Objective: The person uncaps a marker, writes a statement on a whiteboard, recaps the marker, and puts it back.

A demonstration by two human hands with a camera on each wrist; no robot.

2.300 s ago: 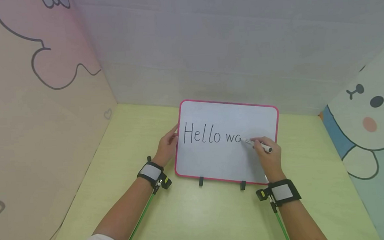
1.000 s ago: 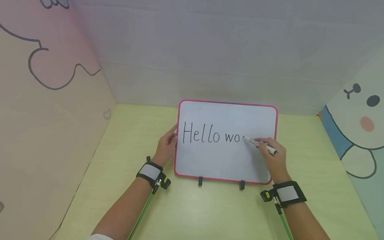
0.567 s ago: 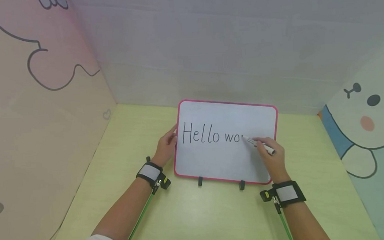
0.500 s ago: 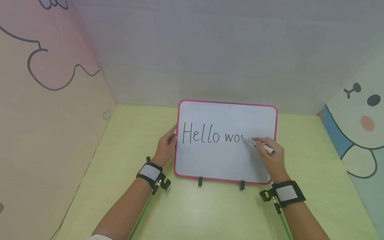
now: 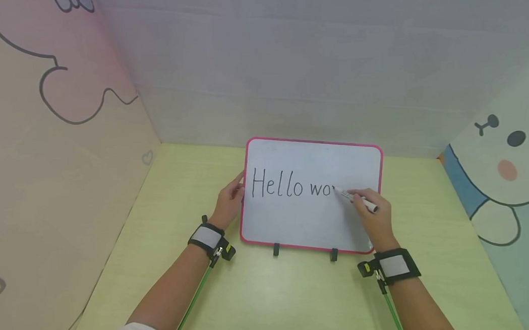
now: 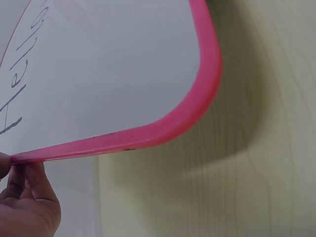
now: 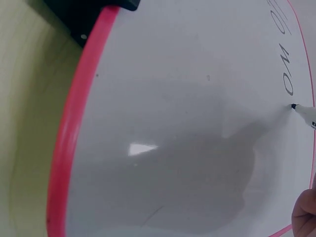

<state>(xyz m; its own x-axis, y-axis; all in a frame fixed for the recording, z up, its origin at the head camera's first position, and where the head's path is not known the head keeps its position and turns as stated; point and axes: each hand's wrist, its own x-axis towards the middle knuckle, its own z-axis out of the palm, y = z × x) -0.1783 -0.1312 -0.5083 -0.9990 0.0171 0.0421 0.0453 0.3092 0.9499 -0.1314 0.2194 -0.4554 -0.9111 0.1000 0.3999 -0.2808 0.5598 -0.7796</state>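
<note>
A whiteboard (image 5: 295,218) with a pink frame leans tilted on the table, bearing the black handwriting "Hello wo" (image 5: 277,183). My left hand (image 5: 228,202) pinches its left edge; in the left wrist view the thumb is on the front side and the fingers (image 6: 37,182) are behind the pink rim. My right hand (image 5: 374,214) grips a white marker (image 5: 357,201) in a writing hold. The marker's black tip (image 7: 294,106) is at the board surface, just right of the "o". Only part of the right hand shows in the right wrist view.
Two black supports (image 5: 276,249) stick out under the board's lower edge. The pale yellow table (image 5: 272,295) extends in front and to both sides. A plain wall (image 5: 287,83) rises behind, with cartoon-painted panels at left and right.
The marker in my right hand has finished the curve of the "o" and shifted slightly right of it. Over the last half second it hardly moves. My left hand keeps its place.
</note>
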